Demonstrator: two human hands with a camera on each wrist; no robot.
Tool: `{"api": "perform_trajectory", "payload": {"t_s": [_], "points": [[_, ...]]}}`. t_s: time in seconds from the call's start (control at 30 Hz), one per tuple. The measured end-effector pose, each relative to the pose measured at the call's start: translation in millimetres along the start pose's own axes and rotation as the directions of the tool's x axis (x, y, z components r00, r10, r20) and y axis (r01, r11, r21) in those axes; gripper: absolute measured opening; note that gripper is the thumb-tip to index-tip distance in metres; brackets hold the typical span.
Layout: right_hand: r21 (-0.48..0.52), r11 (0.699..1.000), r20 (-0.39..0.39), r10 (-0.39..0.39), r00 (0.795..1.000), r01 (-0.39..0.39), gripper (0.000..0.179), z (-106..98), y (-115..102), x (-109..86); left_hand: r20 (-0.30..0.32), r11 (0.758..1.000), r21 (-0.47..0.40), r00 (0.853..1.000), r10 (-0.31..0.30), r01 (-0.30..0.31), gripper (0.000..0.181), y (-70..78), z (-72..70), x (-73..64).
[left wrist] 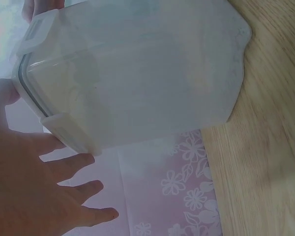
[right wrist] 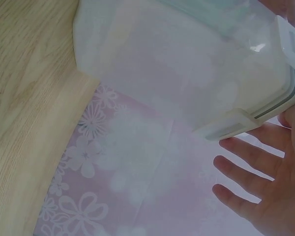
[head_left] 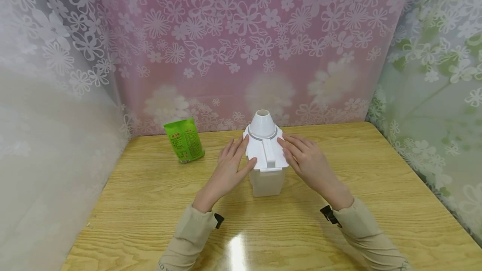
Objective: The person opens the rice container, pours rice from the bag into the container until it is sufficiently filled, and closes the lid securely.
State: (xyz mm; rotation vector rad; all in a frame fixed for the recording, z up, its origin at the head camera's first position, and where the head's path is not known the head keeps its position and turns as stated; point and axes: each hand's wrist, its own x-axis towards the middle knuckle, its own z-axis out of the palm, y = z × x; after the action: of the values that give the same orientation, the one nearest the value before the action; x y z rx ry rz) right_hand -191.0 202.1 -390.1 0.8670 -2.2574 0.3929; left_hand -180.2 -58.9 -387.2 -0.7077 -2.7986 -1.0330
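Note:
A translucent storage container [head_left: 266,183] with a white latched lid [head_left: 257,154] stands upright on the table. On the lid are a raised white handle [head_left: 269,154] and a white cone [head_left: 262,125] with a hole at its top. My left hand [head_left: 228,170] lies along the lid's left edge, fingers extended and spread; in the left wrist view its fingertips are right at a side latch [left wrist: 69,132]. At the opposite edge, my right hand [head_left: 310,162] touches the lid, and the right wrist view has its extended fingers beside another side latch [right wrist: 228,125].
A green printed pouch [head_left: 184,140] stands upright on the wooden table [head_left: 143,204], left of the container and beyond the left hand. Floral curtains [head_left: 233,45] hang behind the table and along both sides.

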Motion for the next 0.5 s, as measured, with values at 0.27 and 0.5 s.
{"api": "perform_trajectory", "payload": {"t_s": [0.27,0.5], "points": [[-0.006,1.0,0.007,-0.008,1.0,0.008,0.04,-0.4,-5.2,1.5,-0.012,1.0,0.005,1.0,0.009,-0.009,0.072,-2.7,-2.0,-3.5],[-0.01,1.0,0.001,-0.019,1.0,0.019,0.042,1.4,-7.6,2.5,-0.016,1.0,0.005,1.0,0.005,-0.005,0.072,-3.7,-4.8,-7.4]]}}
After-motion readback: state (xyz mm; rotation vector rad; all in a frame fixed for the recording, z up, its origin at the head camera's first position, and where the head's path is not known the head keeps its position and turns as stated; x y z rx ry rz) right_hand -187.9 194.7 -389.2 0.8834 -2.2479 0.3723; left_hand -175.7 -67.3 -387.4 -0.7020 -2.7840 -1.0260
